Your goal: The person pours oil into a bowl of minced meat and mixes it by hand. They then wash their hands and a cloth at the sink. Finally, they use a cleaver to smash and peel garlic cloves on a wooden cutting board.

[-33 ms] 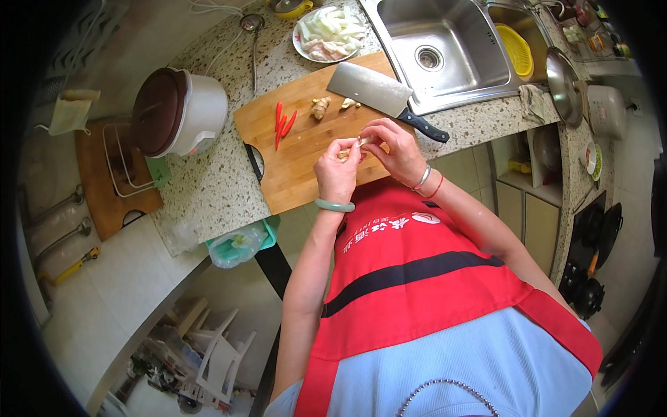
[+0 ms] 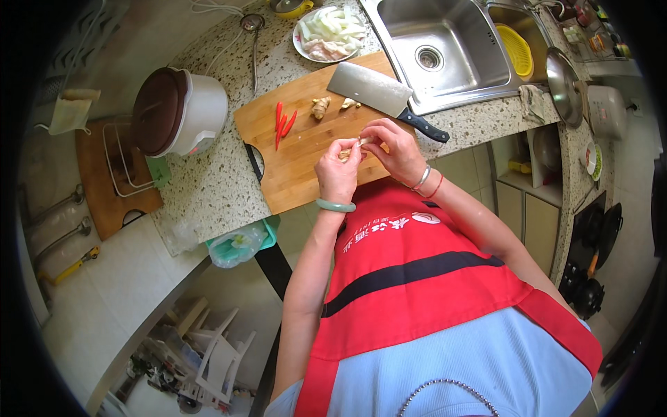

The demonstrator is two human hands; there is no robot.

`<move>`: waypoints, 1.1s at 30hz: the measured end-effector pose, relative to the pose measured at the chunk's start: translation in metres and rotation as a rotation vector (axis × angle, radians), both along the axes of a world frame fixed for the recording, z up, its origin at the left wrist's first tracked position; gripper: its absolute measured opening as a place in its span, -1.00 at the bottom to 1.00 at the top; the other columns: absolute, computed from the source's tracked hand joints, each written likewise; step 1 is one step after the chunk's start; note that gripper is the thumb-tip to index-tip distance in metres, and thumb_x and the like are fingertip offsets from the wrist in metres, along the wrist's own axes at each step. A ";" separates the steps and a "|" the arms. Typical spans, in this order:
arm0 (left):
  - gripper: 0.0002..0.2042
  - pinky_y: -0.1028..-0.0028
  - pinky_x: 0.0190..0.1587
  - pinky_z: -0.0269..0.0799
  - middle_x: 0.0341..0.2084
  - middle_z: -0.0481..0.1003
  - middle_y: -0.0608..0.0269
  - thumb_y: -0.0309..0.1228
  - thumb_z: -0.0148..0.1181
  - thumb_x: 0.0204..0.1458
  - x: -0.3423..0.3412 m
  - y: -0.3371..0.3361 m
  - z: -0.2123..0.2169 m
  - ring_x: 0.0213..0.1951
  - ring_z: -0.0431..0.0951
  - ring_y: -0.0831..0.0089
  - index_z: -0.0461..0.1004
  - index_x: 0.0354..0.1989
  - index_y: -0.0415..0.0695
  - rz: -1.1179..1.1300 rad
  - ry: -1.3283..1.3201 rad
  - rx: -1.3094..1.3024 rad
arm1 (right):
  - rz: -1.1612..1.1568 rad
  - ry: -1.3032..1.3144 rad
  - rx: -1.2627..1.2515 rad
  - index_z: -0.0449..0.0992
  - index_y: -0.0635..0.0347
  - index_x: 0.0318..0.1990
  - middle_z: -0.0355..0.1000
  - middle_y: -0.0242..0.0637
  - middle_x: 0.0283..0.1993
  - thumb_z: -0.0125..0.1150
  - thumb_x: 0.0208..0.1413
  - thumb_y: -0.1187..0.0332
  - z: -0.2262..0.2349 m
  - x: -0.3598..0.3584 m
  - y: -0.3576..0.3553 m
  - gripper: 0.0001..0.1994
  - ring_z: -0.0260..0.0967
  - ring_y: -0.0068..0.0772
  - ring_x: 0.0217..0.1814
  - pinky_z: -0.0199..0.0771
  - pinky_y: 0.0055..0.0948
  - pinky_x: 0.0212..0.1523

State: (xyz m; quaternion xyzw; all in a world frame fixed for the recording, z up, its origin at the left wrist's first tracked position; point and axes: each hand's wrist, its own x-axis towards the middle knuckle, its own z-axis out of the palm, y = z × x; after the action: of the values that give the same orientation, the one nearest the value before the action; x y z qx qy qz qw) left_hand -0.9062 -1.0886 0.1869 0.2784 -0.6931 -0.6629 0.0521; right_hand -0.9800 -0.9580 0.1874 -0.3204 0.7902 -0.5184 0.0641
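Both hands pinching one tiny garlic clove over the cutting board: left hand, right hand. It's slippery, could pop out toward the cleaver beyond my fingers.

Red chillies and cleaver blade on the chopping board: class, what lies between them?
In the head view, a ginger piece and small scraps lie between the red chillies and the cleaver.

White logo patch with white lettering on red apron chest; no packages, screens visible.
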 end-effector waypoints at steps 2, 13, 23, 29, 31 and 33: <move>-0.91 0.55 -0.34 0.54 -0.44 0.57 0.20 -0.52 0.17 0.09 0.002 0.002 -0.003 -0.42 0.61 0.51 0.51 -0.29 -0.28 0.008 0.013 -0.056 | 0.005 0.072 0.027 0.45 0.24 -0.24 0.41 -0.15 -0.20 0.22 -0.01 0.51 -0.002 0.001 0.000 -0.84 0.43 -0.09 -0.22 0.47 -0.30 -0.25; -0.90 0.55 -0.39 0.53 -0.50 0.56 0.20 -0.49 0.16 0.11 0.010 0.002 -0.019 -0.49 0.60 0.51 0.44 -0.38 -0.27 -0.056 0.045 -0.446 | -0.020 -0.094 0.006 0.46 0.26 -0.17 0.43 -0.17 -0.20 0.18 0.06 0.48 -0.008 0.013 -0.002 -0.82 0.46 -0.21 -0.21 0.47 -0.40 -0.20; -0.90 0.52 -0.45 0.55 -0.54 0.51 0.20 -0.48 0.14 0.13 0.014 -0.006 -0.016 -0.55 0.54 0.50 0.39 -0.32 -0.26 0.044 0.076 0.556 | 0.050 -1.187 -0.456 0.45 0.39 -0.04 0.48 -0.21 -0.12 0.12 0.20 0.36 -0.010 0.005 0.003 -0.72 0.47 -0.45 -0.17 0.51 -0.48 -0.10; -0.93 0.52 -0.46 0.54 -0.52 0.50 0.21 -0.52 0.12 0.13 0.015 -0.001 -0.016 -0.56 0.51 0.52 0.38 -0.32 -0.24 -0.012 0.115 0.393 | 0.041 -0.963 -0.299 0.45 0.38 -0.04 0.49 -0.24 -0.19 0.11 0.21 0.36 -0.005 0.011 -0.003 -0.73 0.45 -0.51 -0.22 0.49 -0.52 -0.18; -0.93 0.50 -0.43 0.55 -0.49 0.50 0.20 -0.51 0.10 0.14 0.017 -0.003 -0.013 -0.54 0.52 0.51 0.37 -0.29 -0.23 0.016 0.162 0.542 | 0.055 -1.104 -0.393 0.46 0.38 -0.04 0.49 -0.24 -0.21 0.11 0.21 0.38 -0.007 0.009 -0.002 -0.74 0.45 -0.51 -0.23 0.49 -0.52 -0.20; -0.93 0.49 -0.40 0.56 -0.43 0.50 0.17 -0.51 0.09 0.14 0.018 -0.007 -0.014 -0.48 0.53 0.49 0.37 -0.27 -0.22 0.017 0.194 0.657 | 0.086 -1.336 -0.565 0.46 0.37 -0.04 0.50 -0.24 -0.22 0.11 0.21 0.39 -0.013 0.004 0.000 -0.75 0.46 -0.48 -0.24 0.50 -0.52 -0.19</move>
State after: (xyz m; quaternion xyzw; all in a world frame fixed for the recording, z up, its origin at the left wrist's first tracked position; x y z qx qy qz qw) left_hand -0.8881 -1.0959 0.1731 0.2215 -0.4322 -0.8736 0.0309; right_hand -0.9759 -0.9583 0.1747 0.0295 0.4050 -0.7847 0.4683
